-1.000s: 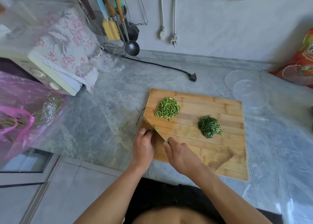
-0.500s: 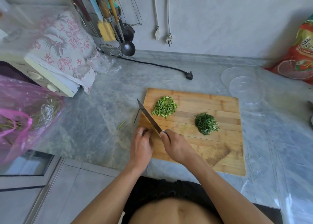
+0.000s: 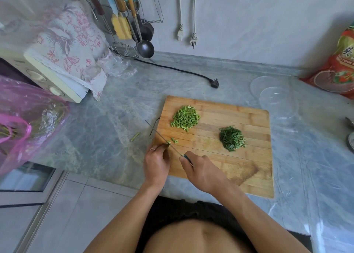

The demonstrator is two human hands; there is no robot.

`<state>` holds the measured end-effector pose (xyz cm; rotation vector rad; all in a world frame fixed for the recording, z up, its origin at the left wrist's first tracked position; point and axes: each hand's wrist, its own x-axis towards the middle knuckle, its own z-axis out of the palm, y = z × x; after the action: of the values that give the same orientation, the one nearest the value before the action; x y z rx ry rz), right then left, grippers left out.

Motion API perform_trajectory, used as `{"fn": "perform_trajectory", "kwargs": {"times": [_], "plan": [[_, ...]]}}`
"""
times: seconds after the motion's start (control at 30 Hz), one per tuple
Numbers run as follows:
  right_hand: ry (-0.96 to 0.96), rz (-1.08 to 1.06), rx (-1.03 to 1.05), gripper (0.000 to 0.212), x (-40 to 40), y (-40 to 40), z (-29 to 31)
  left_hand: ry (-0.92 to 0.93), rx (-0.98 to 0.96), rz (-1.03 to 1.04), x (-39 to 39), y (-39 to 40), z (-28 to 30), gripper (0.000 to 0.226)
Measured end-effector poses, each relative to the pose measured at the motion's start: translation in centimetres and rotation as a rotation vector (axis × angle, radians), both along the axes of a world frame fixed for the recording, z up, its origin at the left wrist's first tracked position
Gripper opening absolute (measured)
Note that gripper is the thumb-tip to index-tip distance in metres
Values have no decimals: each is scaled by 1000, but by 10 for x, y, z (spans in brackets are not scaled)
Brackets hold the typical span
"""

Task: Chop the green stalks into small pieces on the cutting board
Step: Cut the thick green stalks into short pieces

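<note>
Lying under the curled fingertips of the left hand at the near left corner of the cutting board, green stalks, mostly hidden. Gripped in the right hand, a knife, blade down just right of those fingertips, pointing away and leftward past the board's edge. Long axis of the stalks: cannot tell. Beside the blade, a few cut pieces.

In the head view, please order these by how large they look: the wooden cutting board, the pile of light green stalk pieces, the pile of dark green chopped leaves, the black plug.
1. Wooden cutting board
2. Pile of light green stalk pieces
3. Pile of dark green chopped leaves, only slightly smaller
4. Black plug
</note>
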<state>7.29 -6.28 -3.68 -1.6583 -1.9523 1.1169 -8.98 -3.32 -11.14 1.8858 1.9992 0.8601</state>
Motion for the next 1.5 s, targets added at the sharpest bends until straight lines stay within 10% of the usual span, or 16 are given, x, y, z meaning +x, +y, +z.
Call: {"fn": "perform_trajectory", "kwargs": {"times": [0.77,0.97,1.13,1.5], "plan": [[-172,39,29,31,-12,-1,-3,-63,-17,28,-1,2,-4,8],[-139,47,48,75,-24,9,-17,-104,5,59,-1,4,-2,8],[-123,-8,44,24,-14,-6,-10,-127,-8,58,-2,3,-6,10],[71,-140,-78,34,-10,5,-8,-93,-20,9,-6,4,-2,12]]}}
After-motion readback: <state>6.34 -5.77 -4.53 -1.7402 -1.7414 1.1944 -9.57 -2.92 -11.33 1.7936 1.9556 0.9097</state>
